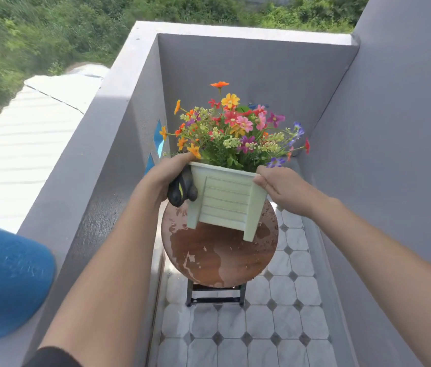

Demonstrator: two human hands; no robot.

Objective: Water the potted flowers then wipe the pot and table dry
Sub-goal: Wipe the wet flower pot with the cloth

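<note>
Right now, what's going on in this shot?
A person holds a pale green flower pot by its rim with both hands, tilted above a small round wooden table. The left hand also clutches a dark cloth against the pot's side; the right hand grips the opposite corner. The tabletop is wet, with puddles across it, so wiping is not finished. The table stands on a tiled balcony floor.

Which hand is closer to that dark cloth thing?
Left. The left hand is holding the dark cloth against the pot. The right hand grips the pot's other side, apart from the cloth.
</note>
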